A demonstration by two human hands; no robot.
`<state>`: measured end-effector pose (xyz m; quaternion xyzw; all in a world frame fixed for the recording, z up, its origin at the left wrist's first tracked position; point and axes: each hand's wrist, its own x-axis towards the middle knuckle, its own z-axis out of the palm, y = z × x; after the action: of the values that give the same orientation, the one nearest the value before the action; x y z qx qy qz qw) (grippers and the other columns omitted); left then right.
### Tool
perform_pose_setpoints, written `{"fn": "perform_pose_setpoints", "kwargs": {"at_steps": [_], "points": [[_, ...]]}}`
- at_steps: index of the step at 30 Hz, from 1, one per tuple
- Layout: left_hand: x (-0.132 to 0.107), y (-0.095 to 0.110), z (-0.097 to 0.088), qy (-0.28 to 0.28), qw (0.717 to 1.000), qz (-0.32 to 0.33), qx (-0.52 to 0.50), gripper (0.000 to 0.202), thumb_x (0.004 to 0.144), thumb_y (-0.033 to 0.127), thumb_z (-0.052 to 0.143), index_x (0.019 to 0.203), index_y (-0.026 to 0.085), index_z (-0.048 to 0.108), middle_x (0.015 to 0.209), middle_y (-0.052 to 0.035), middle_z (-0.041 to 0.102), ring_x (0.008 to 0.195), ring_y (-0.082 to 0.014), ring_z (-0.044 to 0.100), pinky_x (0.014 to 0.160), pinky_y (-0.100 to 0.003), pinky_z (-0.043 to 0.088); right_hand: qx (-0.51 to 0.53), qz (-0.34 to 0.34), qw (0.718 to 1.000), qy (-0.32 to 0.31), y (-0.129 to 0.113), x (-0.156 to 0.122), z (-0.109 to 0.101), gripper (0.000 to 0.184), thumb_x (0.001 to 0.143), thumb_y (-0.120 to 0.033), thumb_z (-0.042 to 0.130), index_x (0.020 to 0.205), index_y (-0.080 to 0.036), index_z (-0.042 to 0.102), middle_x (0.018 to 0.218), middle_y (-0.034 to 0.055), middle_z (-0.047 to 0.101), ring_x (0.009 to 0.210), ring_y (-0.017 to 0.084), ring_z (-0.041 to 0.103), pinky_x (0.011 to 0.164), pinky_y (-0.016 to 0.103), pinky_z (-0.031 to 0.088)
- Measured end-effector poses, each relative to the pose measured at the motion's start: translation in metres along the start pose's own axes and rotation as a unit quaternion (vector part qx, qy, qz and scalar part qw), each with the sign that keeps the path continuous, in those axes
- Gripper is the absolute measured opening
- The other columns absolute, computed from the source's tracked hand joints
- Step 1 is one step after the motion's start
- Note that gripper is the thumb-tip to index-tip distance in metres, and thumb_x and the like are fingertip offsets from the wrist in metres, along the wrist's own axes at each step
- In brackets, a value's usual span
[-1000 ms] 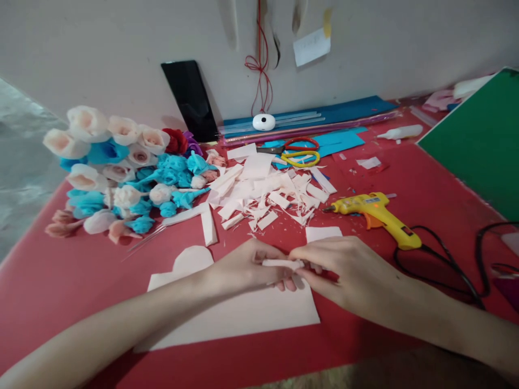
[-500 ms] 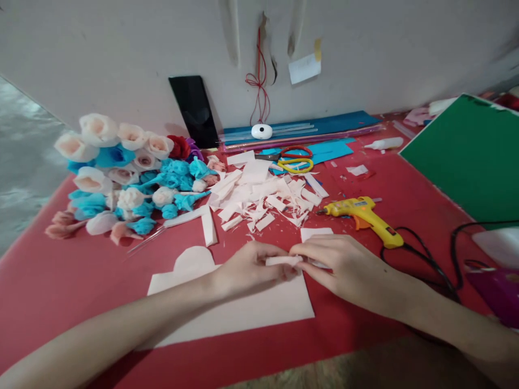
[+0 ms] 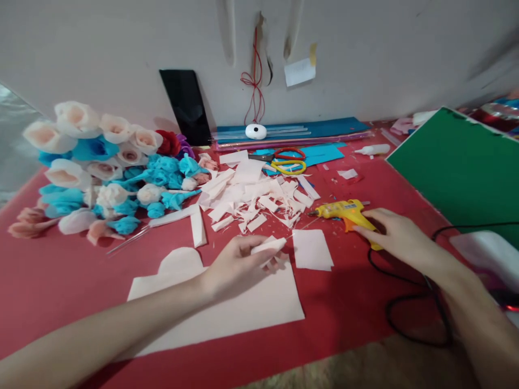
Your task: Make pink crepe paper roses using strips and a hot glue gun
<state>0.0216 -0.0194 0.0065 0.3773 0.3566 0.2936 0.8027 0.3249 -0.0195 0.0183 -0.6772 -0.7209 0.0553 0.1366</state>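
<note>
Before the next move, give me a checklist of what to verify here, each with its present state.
1. Left hand holding the pale paper piece: ok.
2. Right hand at the handle of the yellow glue gun: ok.
3. Right hand's grip fully closed: cannot tell.
4. Glue gun hot: cannot tell.
5. Black cord free of loops: not ok, it loops near the right forearm.
6. Scissors apart from both hands: ok.
</note>
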Motion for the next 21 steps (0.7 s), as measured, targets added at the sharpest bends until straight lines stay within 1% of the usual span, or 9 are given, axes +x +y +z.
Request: {"fn": "perform_pose_setpoints", "kwargs": {"at_steps": [4, 7, 9, 11, 13, 15, 17, 19, 21], "points": [[0.0, 0.007, 0.001, 0.017, 1.0, -0.005, -0.011, 0.013, 0.076, 0.021, 0.06, 0.071, 0.01, 0.064, 0.066, -0.0036, 0.065, 0.063, -0.0103, 0.057, 0.064, -0.024, 0.042, 0.033, 0.015, 0.999, -0.038, 0.003, 0.002, 0.011, 0.009, 0.078, -0.023, 0.049, 0.08, -0.015, 0.054, 0.1, 0.0174, 0.055, 0.09, 0.026, 0.056, 0.079, 0.036, 0.042], [0.002, 0.005, 0.0, 0.015, 0.999, 0.001, -0.034, 0.013, 0.077, 0.02, 0.06, 0.07, 0.01, 0.064, 0.064, -0.0029, 0.064, 0.062, -0.01, 0.057, 0.067, -0.026, 0.043, 0.074, 0.021, 0.995, -0.06, 0.004, 0.001, 0.01, 0.013, 0.073, -0.017, 0.052, 0.086, -0.014, 0.054, 0.106, 0.0183, 0.052, 0.097, 0.027, 0.053, 0.085, 0.036, 0.039], [0.003, 0.002, -0.002, 0.012, 0.999, 0.011, -0.05, 0.013, 0.077, 0.019, 0.059, 0.069, 0.01, 0.063, 0.063, -0.0011, 0.063, 0.063, -0.0099, 0.057, 0.071, -0.028, 0.043, 0.102, 0.035, 0.993, -0.054, 0.005, 0.0, 0.01, 0.018, 0.07, -0.016, 0.055, 0.088, -0.014, 0.053, 0.105, 0.0176, 0.052, 0.098, 0.028, 0.052, 0.086, 0.037, 0.039], [0.003, -0.001, -0.004, 0.009, 0.998, 0.014, -0.061, 0.011, 0.077, 0.019, 0.06, 0.07, 0.011, 0.064, 0.064, -0.0002, 0.062, 0.065, -0.0101, 0.057, 0.076, -0.029, 0.043, 0.132, 0.063, 0.989, -0.02, 0.006, -0.001, 0.011, 0.021, 0.068, -0.018, 0.058, 0.088, -0.015, 0.053, 0.105, 0.0159, 0.052, 0.1, 0.028, 0.051, 0.087, 0.038, 0.039], [0.004, -0.003, -0.006, 0.01, 0.998, 0.01, -0.063, 0.01, 0.077, 0.02, 0.061, 0.076, 0.012, 0.065, 0.069, -0.0011, 0.064, 0.068, -0.01, 0.058, 0.076, -0.028, 0.044, 0.17, 0.102, 0.98, 0.033, 0.005, -0.002, 0.012, 0.027, 0.068, -0.022, 0.061, 0.092, -0.017, 0.052, 0.107, 0.0139, 0.052, 0.099, 0.027, 0.052, 0.085, 0.038, 0.041], [0.005, -0.005, -0.009, 0.005, 0.998, 0.011, -0.059, 0.012, 0.077, 0.021, 0.06, 0.083, 0.012, 0.066, 0.076, -0.0026, 0.065, 0.068, -0.0095, 0.057, 0.074, -0.026, 0.044, 0.218, 0.142, 0.962, 0.079, 0.001, -0.004, 0.01, 0.035, 0.07, -0.027, 0.061, 0.101, -0.02, 0.047, 0.104, 0.0127, 0.054, 0.087, 0.023, 0.058, 0.075, 0.037, 0.047], [0.006, -0.006, -0.011, -0.001, 0.999, 0.02, -0.048, 0.015, 0.079, 0.022, 0.058, 0.088, 0.013, 0.066, 0.083, -0.004, 0.065, 0.069, -0.0095, 0.057, 0.071, -0.024, 0.044, 0.268, 0.17, 0.943, 0.098, -0.009, -0.007, 0.004, 0.041, 0.072, -0.03, 0.06, 0.108, -0.022, 0.044, 0.099, 0.0117, 0.057, 0.072, 0.019, 0.06, 0.066, 0.035, 0.05], [0.006, -0.008, -0.013, -0.003, 0.999, 0.03, -0.034, 0.018, 0.08, 0.023, 0.057, 0.092, 0.013, 0.066, 0.086, -0.0051, 0.064, 0.071, -0.0105, 0.056, 0.071, -0.025, 0.044, 0.321, 0.19, 0.921, 0.108, -0.023, -0.011, -0.002, 0.04, 0.07, -0.029, 0.062, 0.107, -0.022, 0.049, 0.098, 0.0106, 0.058, 0.071, 0.018, 0.06, 0.068, 0.034, 0.051], [0.006, -0.01, -0.014, -0.002, 0.999, 0.031, -0.022, 0.019, 0.08, 0.025, 0.056, 0.093, 0.014, 0.065, 0.086, -0.0052, 0.063, 0.072, -0.011, 0.055, 0.073, -0.026, 0.045, 0.385, 0.216, 0.887, 0.136, -0.038, -0.015, -0.008, 0.035, 0.068, -0.025, 0.066, 0.102, -0.026, 0.058, 0.102, 0.0077, 0.057, 0.074, 0.017, 0.059, 0.074, 0.032, 0.05]]}}
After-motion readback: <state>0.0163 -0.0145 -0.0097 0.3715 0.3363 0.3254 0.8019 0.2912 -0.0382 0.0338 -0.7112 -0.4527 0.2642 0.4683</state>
